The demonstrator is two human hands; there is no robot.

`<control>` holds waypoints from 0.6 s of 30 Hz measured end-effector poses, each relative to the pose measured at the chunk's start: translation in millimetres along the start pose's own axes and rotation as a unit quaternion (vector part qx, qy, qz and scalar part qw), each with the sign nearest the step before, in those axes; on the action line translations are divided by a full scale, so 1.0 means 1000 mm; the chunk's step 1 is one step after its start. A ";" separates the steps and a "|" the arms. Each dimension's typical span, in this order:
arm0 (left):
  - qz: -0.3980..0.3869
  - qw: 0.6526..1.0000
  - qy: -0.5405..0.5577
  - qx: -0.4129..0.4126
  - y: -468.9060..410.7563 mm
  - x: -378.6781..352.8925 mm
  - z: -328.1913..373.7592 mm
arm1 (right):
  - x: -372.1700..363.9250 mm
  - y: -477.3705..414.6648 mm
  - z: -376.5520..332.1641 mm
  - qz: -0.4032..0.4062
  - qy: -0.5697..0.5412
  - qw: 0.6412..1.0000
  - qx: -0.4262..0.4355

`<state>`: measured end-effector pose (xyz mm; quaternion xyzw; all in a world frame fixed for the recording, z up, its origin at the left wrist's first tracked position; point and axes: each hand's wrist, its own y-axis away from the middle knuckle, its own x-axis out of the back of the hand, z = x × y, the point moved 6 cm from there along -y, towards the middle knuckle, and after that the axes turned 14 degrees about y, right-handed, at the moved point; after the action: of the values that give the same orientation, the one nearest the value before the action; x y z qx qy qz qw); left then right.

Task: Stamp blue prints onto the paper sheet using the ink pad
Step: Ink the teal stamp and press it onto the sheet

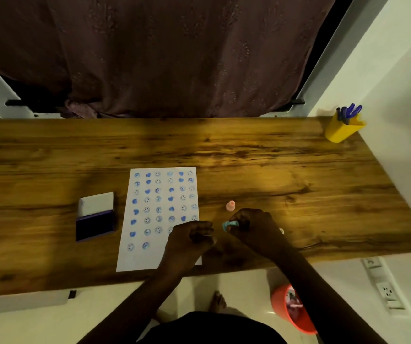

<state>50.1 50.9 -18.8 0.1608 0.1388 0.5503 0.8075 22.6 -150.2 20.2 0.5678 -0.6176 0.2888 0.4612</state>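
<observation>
The paper sheet (158,219) lies lengthwise away from the person on the wooden table (249,155), its long axis running from the near edge toward the curtain (174,53), and it is already filled with rows of blue prints (158,194) (hearts and smiling faces) down to its lower part, where bare paper remains near the bottom edge. The open ink pad (94,225), lid tipped up behind its dark pad, sits just beside the sheet's left edge, so it lies to the left of both hands with the whole width of the paper between. The right hand (251,230) rests off the sheet's right edge, fingers pinched around a small light-blue stamp (229,225). The left hand (190,238) is curled into a loose fist over the sheet's lower right corner; whether it holds anything I cannot tell. The left hand is the nearer one to the pad, yet the stamp is in the right, so re-inking likely means carrying it leftward across the printed rows, high enough not to smudge them, and past the left hand, which lies in that path. A pink stamp (230,206) stands upright just beyond the right hand, near but apart from it. A yellow pen cup (343,129) sits well apart at the table's far right corner, out of the way.
</observation>
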 end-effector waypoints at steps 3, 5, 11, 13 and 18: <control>0.014 1.000 -0.002 0.009 0.000 0.003 -0.002 | -0.005 -0.005 0.003 0.008 0.085 0.996 0.016; 0.018 1.000 -0.013 0.011 -0.001 0.004 -0.004 | -0.008 -0.008 0.004 -0.001 0.117 0.993 0.012; 0.026 0.999 0.003 0.018 0.000 0.003 -0.004 | -0.013 -0.016 0.007 -0.015 0.127 0.992 -0.002; 0.028 0.999 0.002 0.016 -0.001 0.002 -0.004 | -0.014 -0.018 0.010 -0.016 0.116 0.993 -0.009; 0.032 0.999 -0.008 0.016 -0.004 0.001 -0.006 | -0.019 -0.020 0.013 -0.014 0.109 0.994 -0.012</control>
<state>51.4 50.8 -25.5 0.1827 0.1355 0.5723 0.7879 37.9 -157.3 -5.4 0.5364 -0.5589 0.3349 0.5363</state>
